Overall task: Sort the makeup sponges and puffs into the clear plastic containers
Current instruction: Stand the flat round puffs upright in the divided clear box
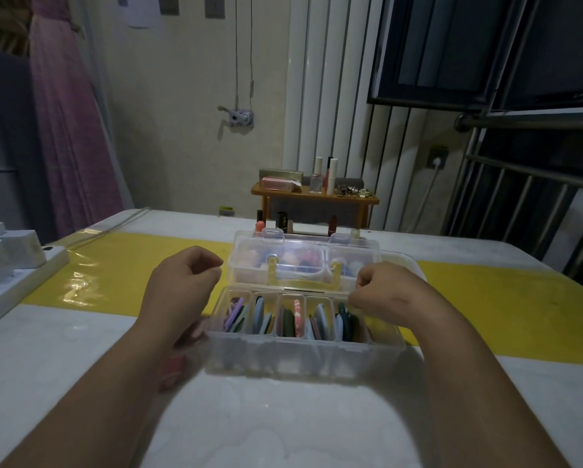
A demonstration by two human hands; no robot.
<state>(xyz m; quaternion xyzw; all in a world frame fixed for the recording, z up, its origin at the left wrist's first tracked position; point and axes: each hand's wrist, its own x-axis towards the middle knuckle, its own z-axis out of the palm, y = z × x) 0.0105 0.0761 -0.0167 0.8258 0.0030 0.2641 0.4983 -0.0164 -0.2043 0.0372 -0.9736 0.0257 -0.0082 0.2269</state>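
A clear divided container point(303, 354) stands in front of me on the table. Its several compartments hold flat makeup puffs point(291, 320) on edge, in purple, blue, green, pink and dark tones. Behind it, touching, sits a clear lidded box point(350, 246) with yellow latches and rounded sponges point(303, 260) inside. My left hand point(185, 282) hovers left of both containers, fingers curled shut, with nothing visible in it. My right hand point(383, 292) is curled over the divided container's far right corner, with no object visible in its fingers. A pink puff point(173, 368) lies on the table, partly hidden under my left forearm.
A white power strip with chargers point(9, 275) sits at the table's left edge. A yellow band point(114, 275) crosses the white tabletop. Lipsticks point(260, 224) stand behind the lidded box, and a small wooden shelf point(313, 195) with bottles is beyond. A metal rail frame point(526, 177) is at the right.
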